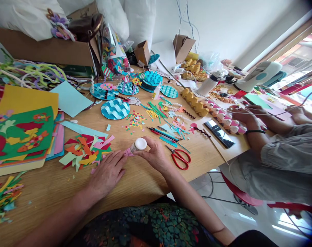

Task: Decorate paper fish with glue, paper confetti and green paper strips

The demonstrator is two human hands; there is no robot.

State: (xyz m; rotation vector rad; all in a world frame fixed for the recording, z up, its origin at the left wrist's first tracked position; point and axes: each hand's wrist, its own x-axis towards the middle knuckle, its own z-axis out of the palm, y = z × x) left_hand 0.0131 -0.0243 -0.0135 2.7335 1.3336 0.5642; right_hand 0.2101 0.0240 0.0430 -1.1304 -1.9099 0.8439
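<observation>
Between the thumb and fingers of my right hand (pixel 154 153) is a glue stick (pixel 140 144), its round white end facing up and its lower end over a small pink paper piece (pixel 129 153). My left hand (pixel 108 171) lies flat on the table, fingers stretched out, with the fingertips on the edge of that pink piece. Red-handled scissors (pixel 181 159) lie just right of my right hand. Beside my left hand is a heap of coloured paper scraps (pixel 85 151). Pens (pixel 165 134) rest beyond my right hand.
Blue wavy paper discs (pixel 115 109) and a small glue bottle (pixel 156 92) stand farther back. Stacked coloured sheets (pixel 46 133) lie left, paper strips (pixel 8 197) in the near left corner. A phone (pixel 219 133) is at right, by another person's hands (pixel 244 115).
</observation>
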